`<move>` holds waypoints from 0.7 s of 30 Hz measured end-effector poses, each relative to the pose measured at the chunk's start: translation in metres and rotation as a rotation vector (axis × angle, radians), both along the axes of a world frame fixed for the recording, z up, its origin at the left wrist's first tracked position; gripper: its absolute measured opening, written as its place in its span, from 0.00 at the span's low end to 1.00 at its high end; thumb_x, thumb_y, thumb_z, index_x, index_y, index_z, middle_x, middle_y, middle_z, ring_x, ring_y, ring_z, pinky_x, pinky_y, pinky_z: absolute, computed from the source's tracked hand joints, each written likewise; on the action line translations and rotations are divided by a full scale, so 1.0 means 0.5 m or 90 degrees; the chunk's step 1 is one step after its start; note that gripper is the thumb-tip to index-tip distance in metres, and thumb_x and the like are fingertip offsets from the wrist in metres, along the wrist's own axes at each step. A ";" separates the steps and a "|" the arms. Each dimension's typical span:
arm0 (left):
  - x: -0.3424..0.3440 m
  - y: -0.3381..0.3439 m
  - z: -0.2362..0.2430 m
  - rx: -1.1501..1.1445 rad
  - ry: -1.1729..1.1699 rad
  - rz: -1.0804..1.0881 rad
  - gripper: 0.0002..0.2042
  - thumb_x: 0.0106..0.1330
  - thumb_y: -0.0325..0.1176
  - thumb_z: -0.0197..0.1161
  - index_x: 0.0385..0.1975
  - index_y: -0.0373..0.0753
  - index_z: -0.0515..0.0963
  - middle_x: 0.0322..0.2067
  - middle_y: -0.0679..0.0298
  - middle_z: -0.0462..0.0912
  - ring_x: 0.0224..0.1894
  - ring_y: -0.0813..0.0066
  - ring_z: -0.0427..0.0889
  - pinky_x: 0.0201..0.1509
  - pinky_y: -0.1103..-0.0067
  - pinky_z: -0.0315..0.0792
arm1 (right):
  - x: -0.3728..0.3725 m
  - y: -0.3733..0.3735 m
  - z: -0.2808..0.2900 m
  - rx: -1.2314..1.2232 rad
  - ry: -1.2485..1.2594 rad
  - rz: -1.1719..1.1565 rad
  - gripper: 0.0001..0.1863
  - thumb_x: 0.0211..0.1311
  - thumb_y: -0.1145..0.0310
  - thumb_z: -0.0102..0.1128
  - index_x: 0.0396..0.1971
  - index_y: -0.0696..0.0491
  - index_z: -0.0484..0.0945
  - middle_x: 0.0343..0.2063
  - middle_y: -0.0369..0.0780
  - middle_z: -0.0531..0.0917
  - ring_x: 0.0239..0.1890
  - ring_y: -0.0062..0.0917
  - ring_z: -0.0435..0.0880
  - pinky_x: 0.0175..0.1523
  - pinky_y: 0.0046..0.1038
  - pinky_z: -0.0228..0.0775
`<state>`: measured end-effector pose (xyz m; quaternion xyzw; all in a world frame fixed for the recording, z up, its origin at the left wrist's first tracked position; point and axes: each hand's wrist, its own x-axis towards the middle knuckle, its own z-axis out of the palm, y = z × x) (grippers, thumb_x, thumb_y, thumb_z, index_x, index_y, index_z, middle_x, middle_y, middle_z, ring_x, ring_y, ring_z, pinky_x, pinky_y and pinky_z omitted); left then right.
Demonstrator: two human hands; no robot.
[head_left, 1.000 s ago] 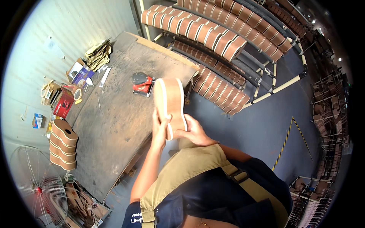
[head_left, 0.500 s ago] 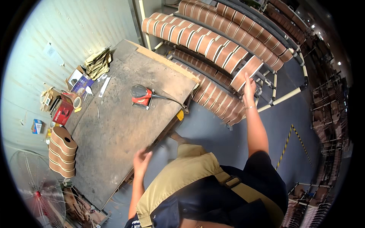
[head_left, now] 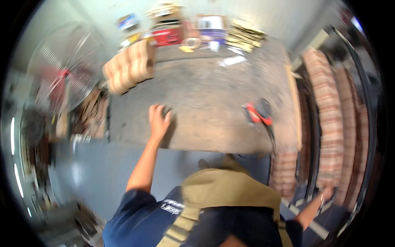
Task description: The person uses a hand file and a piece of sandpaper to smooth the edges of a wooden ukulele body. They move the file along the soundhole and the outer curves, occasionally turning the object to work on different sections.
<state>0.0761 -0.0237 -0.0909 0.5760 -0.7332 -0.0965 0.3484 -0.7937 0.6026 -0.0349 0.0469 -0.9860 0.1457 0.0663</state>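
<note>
The left hand (head_left: 158,120), empty, fingers loosely spread, extends over the table (head_left: 201,119); the right hand (head_left: 326,192), outstretched sideways beside striped boxes (head_left: 328,123), is too blurred to tell its grip.

workshop | power sander (head_left: 258,113) on stained workbench (head_left: 193,111) | racked instrument bodies (head_left: 329,119) | caged fan (head_left: 65,73)

Two hands: left hand (head_left: 159,120) over workbench (head_left: 197,105), right hand (head_left: 326,192) beyond right edge. Near right edge: one sander (head_left: 261,112). Far edge: one red box (head_left: 168,37), one tape roll (head_left: 198,42), one sheet pile (head_left: 245,35). Far left corner: one striped stack (head_left: 131,67), pieces too blurred to count. Beyond left edge: one fan (head_left: 64,73).
</note>
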 end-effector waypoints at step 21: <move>0.068 -0.513 0.056 -0.018 -0.324 0.314 0.46 0.55 0.50 0.81 0.71 0.32 0.66 0.75 0.39 0.61 0.73 0.37 0.66 0.77 0.50 0.59 | 0.585 -0.587 0.153 -0.206 0.225 0.425 0.23 0.77 0.67 0.65 0.67 0.55 0.77 0.40 0.39 0.72 0.38 0.26 0.71 0.42 0.28 0.70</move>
